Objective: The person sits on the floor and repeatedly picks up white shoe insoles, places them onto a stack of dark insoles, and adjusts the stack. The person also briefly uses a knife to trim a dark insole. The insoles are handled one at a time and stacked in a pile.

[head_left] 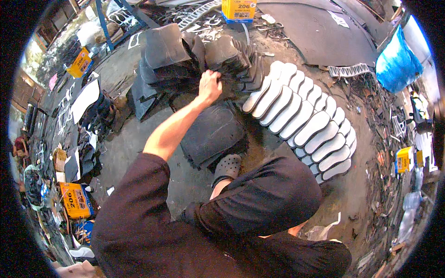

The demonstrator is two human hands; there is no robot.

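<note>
- The black soles [232,58] stand in a dense, leaning stack on the concrete floor [139,153], straight ahead of the person, just left of the white soles.
- The left hand [209,86] is stretched out to this stack. It is curled into a loose fist at the edge of the black pieces; it seems to pinch one of them, but the fingers are turned away, so I cannot tell the grip for sure.
- The right hand does not show at all; it is probably hidden behind the dark-clothed knee [273,194].
- Just below the hand lie flat black sheets [213,134] in a low pile, close enough to reach without moving the body.
- More large black sheets [162,51] lean to the left of the stack, bent and standing on edge.
- The white soles [301,120] lie in a long overlapped row to the right, each one resting on the next, which I judge keeps them in order and easy to count.
- A dark clog [227,166] on the person's foot stands beside the flat sheets; the person appears to sit or squat low.
- Farther out: yellow boxes [76,199], a blue bag [396,62] at the right, and many black offcuts [380,116] scattered around the edge.
</note>
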